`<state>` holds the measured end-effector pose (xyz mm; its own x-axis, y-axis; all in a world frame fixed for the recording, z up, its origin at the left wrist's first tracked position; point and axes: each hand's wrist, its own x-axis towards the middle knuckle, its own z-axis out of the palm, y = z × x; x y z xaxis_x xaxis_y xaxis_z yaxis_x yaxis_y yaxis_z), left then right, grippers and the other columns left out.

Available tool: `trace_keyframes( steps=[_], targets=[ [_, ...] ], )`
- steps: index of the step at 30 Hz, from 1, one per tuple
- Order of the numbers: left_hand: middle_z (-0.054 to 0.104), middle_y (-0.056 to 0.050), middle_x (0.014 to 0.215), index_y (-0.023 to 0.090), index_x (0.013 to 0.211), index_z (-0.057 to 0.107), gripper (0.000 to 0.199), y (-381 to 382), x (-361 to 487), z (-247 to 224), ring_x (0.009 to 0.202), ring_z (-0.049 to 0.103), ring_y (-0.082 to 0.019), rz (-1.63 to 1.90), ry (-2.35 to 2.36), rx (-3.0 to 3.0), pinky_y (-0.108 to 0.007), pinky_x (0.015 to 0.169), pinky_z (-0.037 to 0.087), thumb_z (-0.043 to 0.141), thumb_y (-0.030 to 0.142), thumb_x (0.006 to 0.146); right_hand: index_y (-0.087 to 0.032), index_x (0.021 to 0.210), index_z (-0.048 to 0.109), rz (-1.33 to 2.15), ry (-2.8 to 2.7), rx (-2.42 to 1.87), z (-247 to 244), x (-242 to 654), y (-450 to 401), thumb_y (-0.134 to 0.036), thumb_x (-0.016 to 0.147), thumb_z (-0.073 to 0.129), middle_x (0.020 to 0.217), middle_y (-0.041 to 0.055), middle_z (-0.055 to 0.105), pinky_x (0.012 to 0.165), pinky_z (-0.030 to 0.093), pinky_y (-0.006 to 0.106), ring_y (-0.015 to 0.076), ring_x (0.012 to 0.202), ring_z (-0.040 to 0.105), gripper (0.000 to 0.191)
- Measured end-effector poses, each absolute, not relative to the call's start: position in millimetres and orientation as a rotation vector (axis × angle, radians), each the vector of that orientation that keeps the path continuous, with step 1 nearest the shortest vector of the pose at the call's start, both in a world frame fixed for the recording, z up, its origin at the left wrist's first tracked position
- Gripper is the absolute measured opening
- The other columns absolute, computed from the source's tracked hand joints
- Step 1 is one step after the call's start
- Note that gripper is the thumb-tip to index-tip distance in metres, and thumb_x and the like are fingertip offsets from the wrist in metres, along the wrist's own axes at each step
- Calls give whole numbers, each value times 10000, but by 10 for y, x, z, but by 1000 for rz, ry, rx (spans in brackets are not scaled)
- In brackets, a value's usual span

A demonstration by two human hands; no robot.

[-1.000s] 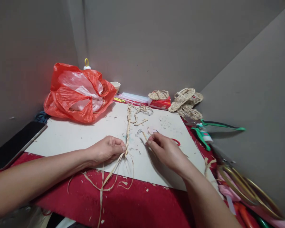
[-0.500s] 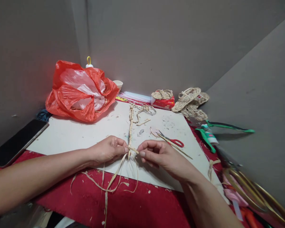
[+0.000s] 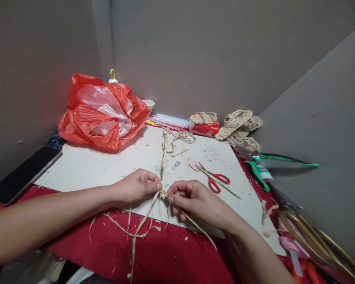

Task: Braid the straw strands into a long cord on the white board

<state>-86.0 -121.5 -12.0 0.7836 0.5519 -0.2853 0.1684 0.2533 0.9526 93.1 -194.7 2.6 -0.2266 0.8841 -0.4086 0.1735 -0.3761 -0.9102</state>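
Head view: the left hand (image 3: pixel 140 186) pinches the near end of a straw braid (image 3: pixel 164 156), and the right hand (image 3: pixel 192 199) — just beside it — grips a loose strand (image 3: pixel 197 226) in its fingertips. The braid stretches away across a white board (image 3: pixel 106 167), red scissors (image 3: pixel 216 175) to its right. A slack left pinch could loosen the braid; too hard a tug might snap the strand.

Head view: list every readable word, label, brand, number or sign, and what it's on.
No text can be read with certainty.
Yellow strip by the pale sticks: dark marks, too blurred to read.
Green-and-white bottle: label print too small to read.
Red packet: any print is too small to read.
Phone: dark screen, no text visible.
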Motion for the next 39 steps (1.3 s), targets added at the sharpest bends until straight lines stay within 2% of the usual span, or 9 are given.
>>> trace_keyframes(
  steps=[6, 11, 14, 22, 30, 35, 39],
  targets=[
    [332, 106, 406, 142, 702, 524, 197, -1232, -844, -108, 380, 202, -32, 294, 693, 1328, -195, 434, 121, 555, 315, 792, -152, 695, 521, 1625, -1327, -1506, 37, 916, -1943, -333, 791, 593, 521, -33, 562, 436, 352, 179, 54, 405, 448, 217],
    [351, 102, 423, 139, 727, 534, 228, -1236, -841, -113, 398, 209, -37, 296, 707, 1340, -197, 446, 137, 565, 359, 782, -155, 806, 560, 1597, -1296, -1514, -36, 900, -1932, -378, 812, 577, 516, -44, 543, 428, 288, 179, 58, 407, 403, 223],
    [375, 93, 455, 136, 714, 535, 228, -1233, -844, -126, 421, 224, -38, 300, 706, 1364, -199, 453, 147, 576, 355, 763, -148, 768, 567, 1550, -1384, -1500, -34, 899, -1934, -372, 818, 568, 520, -41, 525, 472, 309, 193, 69, 451, 415, 230],
    [369, 91, 473, 145, 676, 511, 191, -1234, -831, -108, 431, 225, -39, 273, 717, 1409, -201, 451, 157, 543, 307, 773, -152, 693, 588, 1103, -1719, -1609, 3, 916, -1946, -260, 805, 529, 662, -17, 521, 585, 362, 220, 109, 625, 453, 167],
    [391, 82, 503, 131, 697, 552, 198, -1240, -813, -144, 456, 267, -46, 296, 723, 1436, -203, 476, 198, 545, 316, 769, -167, 624, 530, 955, -1738, -1746, -29, 868, -1974, -263, 806, 501, 558, -38, 478, 507, 310, 215, 100, 539, 402, 207],
    [581, 1, 619, 113, 715, 579, 223, -1242, -790, -196, 549, 450, -82, 332, 694, 1393, -219, 576, 325, 557, 332, 754, -157, 630, 522, 1307, -1465, -1686, -53, 809, -1956, -305, 800, 533, 523, -33, 502, 436, 283, 198, 70, 446, 376, 226],
    [590, 3, 603, 119, 720, 572, 230, -1244, -797, -216, 540, 455, -83, 356, 711, 1399, -219, 577, 327, 563, 346, 756, -160, 678, 513, 1537, -1203, -1532, -106, 798, -1928, -333, 751, 616, 546, -9, 598, 355, 228, 172, 41, 357, 355, 214]
  ],
)
